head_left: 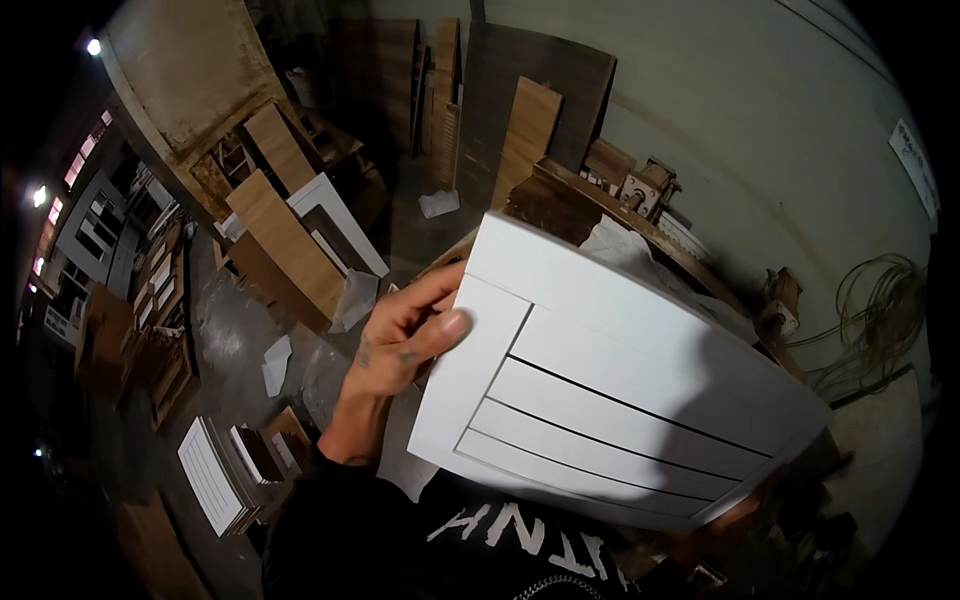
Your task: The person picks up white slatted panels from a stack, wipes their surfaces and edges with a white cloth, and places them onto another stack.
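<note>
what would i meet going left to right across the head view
Stack of white grooved panels, thin white sheet on the grey floor, person's left hand, large white rectangular grooved panel it holds, loose coil of thin brownish cable.

Pale wall (720, 150), grey floor (225, 310), small windows (86, 150), bright lamp (94, 46)

Big white capitals (508, 527) are running across the black shirt (370, 530), while over on the wall (700, 110) a pale sign (915, 165) is showing unreadable marks.
</note>
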`<move>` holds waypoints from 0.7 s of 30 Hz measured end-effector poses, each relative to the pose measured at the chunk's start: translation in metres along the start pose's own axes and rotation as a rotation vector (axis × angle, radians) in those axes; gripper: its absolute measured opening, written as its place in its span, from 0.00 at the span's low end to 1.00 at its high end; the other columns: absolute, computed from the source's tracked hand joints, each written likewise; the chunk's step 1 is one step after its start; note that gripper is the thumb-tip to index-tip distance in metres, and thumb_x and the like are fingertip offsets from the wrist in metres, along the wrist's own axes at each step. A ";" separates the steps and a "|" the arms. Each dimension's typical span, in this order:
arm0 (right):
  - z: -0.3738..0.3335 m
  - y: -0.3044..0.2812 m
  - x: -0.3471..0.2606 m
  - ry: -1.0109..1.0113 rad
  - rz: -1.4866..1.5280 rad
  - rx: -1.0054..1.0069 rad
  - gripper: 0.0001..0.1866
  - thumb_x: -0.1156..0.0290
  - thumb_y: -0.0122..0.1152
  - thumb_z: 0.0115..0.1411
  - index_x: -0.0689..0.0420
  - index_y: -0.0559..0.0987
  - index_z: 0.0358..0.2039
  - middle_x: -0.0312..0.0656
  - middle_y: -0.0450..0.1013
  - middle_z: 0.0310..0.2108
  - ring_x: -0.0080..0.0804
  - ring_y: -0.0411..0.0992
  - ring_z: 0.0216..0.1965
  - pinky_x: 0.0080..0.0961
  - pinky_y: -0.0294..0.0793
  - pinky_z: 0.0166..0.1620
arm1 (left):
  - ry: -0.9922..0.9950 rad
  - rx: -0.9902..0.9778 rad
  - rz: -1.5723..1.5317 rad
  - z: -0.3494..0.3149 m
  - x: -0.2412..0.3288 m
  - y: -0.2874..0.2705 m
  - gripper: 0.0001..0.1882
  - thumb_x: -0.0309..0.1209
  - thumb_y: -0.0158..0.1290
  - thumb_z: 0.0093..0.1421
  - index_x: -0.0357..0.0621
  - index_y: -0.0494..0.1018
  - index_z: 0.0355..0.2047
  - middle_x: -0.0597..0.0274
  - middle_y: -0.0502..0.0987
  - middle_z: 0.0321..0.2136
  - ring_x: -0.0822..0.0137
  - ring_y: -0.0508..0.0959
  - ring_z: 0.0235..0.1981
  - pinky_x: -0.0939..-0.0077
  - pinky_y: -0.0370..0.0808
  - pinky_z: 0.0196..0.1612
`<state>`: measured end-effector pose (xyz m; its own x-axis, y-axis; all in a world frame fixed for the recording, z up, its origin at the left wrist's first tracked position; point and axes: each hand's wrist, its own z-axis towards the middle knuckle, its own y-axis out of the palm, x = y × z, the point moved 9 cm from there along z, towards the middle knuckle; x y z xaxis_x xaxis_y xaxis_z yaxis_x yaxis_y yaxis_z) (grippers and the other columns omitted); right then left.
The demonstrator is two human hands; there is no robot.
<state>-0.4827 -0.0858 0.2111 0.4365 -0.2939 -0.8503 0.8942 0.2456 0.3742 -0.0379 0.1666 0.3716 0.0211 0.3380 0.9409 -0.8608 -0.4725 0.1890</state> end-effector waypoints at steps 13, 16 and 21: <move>-0.105 -0.045 0.065 0.353 -0.079 0.100 0.21 0.69 0.42 0.64 0.66 0.71 0.54 0.49 0.71 0.50 0.34 0.70 0.50 0.27 0.69 0.51 | -0.368 0.148 0.472 0.023 -0.177 -0.030 0.19 0.37 0.54 0.61 0.38 0.68 0.19 0.72 0.64 0.19 0.77 0.61 0.23 0.78 0.61 0.27; -0.156 -0.086 0.073 0.460 -0.131 0.192 0.21 0.68 0.42 0.64 0.66 0.71 0.54 0.48 0.71 0.50 0.34 0.70 0.50 0.27 0.69 0.50 | -0.264 0.084 0.508 0.014 -0.251 -0.033 0.22 0.44 0.50 0.64 0.42 0.64 0.19 0.77 0.60 0.17 0.81 0.57 0.22 0.81 0.57 0.25; -0.256 -0.156 0.062 0.625 -0.223 0.325 0.21 0.67 0.42 0.64 0.66 0.71 0.54 0.48 0.71 0.49 0.33 0.70 0.49 0.27 0.69 0.50 | -0.604 -0.049 0.314 -0.016 -0.333 0.007 0.24 0.47 0.41 0.67 0.38 0.65 0.25 0.74 0.60 0.20 0.78 0.59 0.24 0.79 0.61 0.28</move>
<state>-0.6206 0.0941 0.0050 0.1899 0.3005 -0.9347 0.9817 -0.0732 0.1759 -0.0593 0.0641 0.0552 0.0351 -0.3297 0.9434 -0.8941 -0.4321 -0.1178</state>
